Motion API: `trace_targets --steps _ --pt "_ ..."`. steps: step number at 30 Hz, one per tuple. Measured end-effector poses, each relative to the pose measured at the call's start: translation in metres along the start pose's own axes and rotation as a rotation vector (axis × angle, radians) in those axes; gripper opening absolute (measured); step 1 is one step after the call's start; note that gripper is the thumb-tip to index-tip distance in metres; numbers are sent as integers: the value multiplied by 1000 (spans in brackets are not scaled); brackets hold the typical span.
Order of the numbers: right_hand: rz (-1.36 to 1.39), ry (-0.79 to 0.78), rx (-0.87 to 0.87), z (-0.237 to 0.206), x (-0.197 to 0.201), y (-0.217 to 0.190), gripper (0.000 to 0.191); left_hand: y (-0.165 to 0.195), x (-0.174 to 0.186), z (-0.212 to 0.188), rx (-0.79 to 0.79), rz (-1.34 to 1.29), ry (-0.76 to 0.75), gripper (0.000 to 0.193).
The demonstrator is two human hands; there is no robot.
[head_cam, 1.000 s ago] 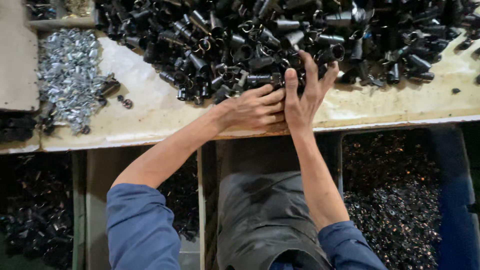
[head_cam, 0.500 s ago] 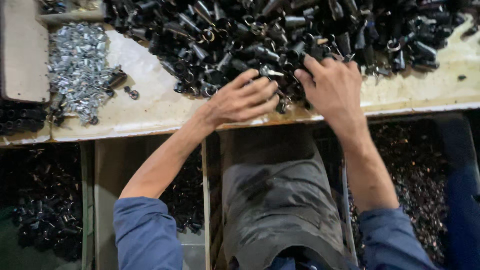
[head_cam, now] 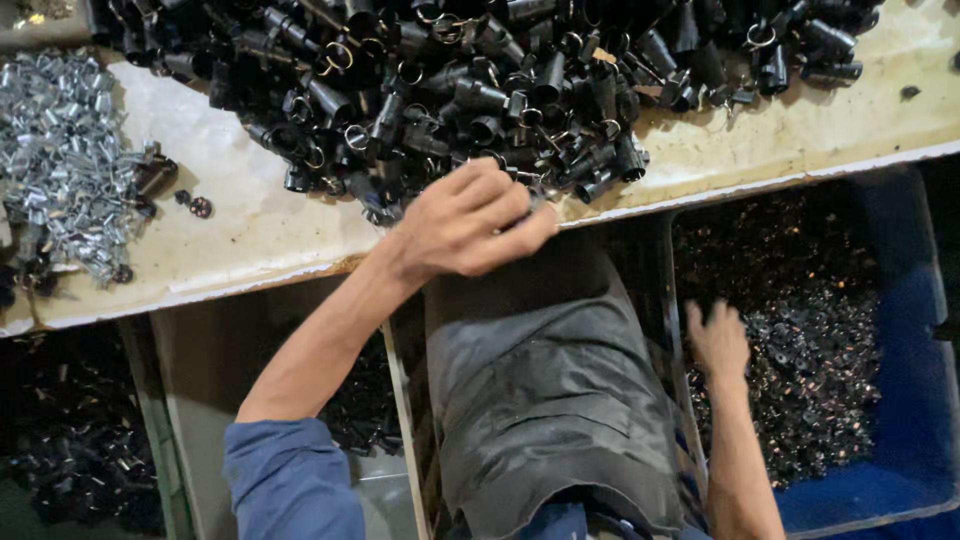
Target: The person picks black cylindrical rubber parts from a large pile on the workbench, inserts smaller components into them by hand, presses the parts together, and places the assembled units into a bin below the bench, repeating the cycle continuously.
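My left hand (head_cam: 470,225) rests at the front edge of the worn pale table (head_cam: 250,225), fingers curled around a black part that is mostly hidden. It touches the near edge of a big heap of black tubular parts with wire rings (head_cam: 480,90). My right hand (head_cam: 715,340) is lower, below the table edge. Its fingers are spread over small dark pieces (head_cam: 800,340) lying in a blue bin (head_cam: 905,300). Both forearms come up from blue sleeves.
A pile of small shiny metal pieces (head_cam: 65,190) lies on the table's left end, with a few loose dark bits (head_cam: 195,205) beside it. A grey cloth (head_cam: 550,400) covers my lap. Another container of dark parts (head_cam: 70,440) sits under the table at left.
My right hand has left the heap on the table and dropped into the blue bin. My left hand stays at the table edge, fingers now curled shut.
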State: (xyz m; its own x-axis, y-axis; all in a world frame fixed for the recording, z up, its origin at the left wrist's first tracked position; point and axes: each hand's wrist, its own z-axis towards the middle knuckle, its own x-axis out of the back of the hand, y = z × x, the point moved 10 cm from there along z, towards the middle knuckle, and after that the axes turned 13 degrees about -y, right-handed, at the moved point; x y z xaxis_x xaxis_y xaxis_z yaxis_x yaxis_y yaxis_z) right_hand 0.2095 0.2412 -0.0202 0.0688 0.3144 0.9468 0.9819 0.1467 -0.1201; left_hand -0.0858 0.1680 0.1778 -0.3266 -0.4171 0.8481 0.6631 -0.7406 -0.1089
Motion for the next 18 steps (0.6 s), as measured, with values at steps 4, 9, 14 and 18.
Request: trace_targets --steps 4,9,14,18 --pt "-130 -132 -32 -1 -24 -1 52 -9 7 21 16 -1 -10 34" --pt "-258 -63 22 -15 -8 -7 43 -2 32 13 87 26 46 34" --pt "-333 -40 35 -20 -18 -7 52 28 45 -32 314 -218 227 48" --pt "-254 -121 1 -17 -38 7 55 64 18 -43 441 -445 271 56"
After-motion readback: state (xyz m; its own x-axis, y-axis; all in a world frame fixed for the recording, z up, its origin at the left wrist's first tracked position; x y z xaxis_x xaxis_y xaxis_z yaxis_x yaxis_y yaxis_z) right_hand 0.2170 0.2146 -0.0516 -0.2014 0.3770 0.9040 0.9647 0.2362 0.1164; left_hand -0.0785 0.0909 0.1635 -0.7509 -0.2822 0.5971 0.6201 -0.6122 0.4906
